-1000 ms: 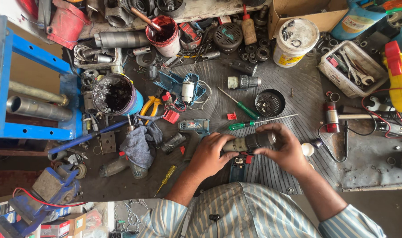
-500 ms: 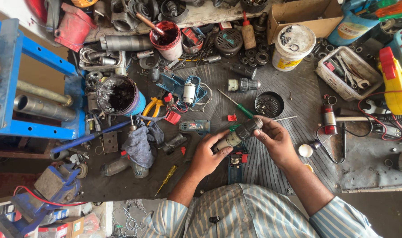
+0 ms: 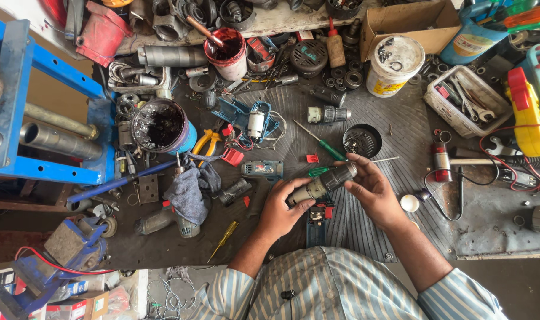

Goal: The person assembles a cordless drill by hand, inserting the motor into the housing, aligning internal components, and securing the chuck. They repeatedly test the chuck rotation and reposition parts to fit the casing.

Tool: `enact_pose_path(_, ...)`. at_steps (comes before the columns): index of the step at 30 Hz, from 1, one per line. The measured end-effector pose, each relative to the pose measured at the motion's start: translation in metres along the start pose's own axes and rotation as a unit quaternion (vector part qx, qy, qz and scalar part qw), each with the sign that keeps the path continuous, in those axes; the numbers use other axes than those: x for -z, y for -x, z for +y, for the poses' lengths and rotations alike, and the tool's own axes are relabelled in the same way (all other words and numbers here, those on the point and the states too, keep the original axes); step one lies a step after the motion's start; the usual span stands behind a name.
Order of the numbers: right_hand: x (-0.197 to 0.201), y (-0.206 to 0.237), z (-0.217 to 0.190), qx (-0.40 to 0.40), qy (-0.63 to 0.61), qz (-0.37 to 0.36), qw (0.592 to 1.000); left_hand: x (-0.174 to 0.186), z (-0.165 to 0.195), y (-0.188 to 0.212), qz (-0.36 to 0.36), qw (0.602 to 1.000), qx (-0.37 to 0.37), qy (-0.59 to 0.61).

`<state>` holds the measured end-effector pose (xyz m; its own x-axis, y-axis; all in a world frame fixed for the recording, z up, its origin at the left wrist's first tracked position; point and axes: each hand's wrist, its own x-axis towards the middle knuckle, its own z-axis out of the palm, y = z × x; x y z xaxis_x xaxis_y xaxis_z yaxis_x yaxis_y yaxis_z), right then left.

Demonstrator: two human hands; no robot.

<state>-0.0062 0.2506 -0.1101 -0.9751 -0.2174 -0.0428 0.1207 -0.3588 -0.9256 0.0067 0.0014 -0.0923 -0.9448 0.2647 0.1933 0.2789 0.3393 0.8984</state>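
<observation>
drill gearbox and motor assembly [image 3: 322,184], a dark cylinder with a grey chuck end, is held in the air just above the ribbed mat on the surface [image 3: 365,231], tilted so its chuck end rises toward the right. to work it well, it seems best to keep one hand as a fixed anchor on the body while the other turns or pulls the chuck end along the cylinder's own axis, and to stay over the mat so any loose small part drops where it can be found. left hand [image 3: 282,207] is closed around the lower end of the cylinder, fingers wrapped under it. right hand [image 3: 374,192] is half closed, thumb and fingertips pinching the upper, chuck end. green-handled screwdriver [image 3: 326,148] lies on the surface just beyond the hands, untouched.
</observation>
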Motion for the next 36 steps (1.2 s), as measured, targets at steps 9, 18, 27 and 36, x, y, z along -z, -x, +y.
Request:
enact_pose_path(9, -0.005, 0.013, 0.016, -0.031, 0.058, 0.023, 0.998, 0.004, 0.002, 0.002, -0.013, 0.986, -0.125, -0.108)
enact_pose_path(18, -0.008, 0.018, 0.044, 0.01, -0.009, 0.074, 0.997, 0.0, -0.004, 0.002, -0.01, 0.988, -0.108, -0.109)
enact_pose_path(27, -0.007, 0.025, 0.042, 0.032, -0.03, 0.073, 0.996, -0.014, 0.005, 0.001, 0.009, 0.991, -0.048, -0.122)
enact_pose_path(36, 0.0, 0.035, 0.043, 0.046, -0.046, 0.053, 0.996, -0.023, 0.003, 0.006, -0.014, 0.992, -0.054, -0.118)
